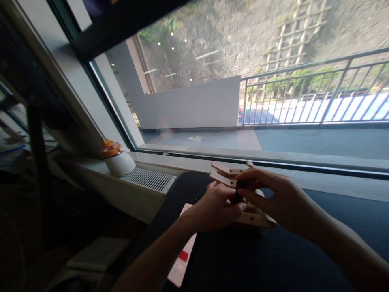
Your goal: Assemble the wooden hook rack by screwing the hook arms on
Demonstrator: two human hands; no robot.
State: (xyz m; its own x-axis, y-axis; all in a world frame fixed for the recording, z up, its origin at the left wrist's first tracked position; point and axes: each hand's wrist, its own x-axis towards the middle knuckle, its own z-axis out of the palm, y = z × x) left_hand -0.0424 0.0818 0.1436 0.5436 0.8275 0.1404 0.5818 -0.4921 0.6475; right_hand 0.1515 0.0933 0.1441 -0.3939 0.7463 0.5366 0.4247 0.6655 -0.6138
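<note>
A small black piece (240, 190) is gripped from above between the thumb and fingers of my right hand (275, 190). My left hand (214, 209) is closed, with its thumb and index fingertip around the lower end of the same piece. Its exact kind is too dark to make out. Under and around both hands is a wooden slatted object (251, 219) with small dark holes in its slats. Two of its angled slats stick out behind my left fingers. My hands hide its middle, and I cannot tell whether the left fingers also grip a slat.
A phone (176, 271) with a lit screen lies partly under my left forearm on the black table (291, 259). On the ledge to the left stands a white jar with an orange top (120, 162), beside a vent grille (148, 179). A large window borders the table's far side.
</note>
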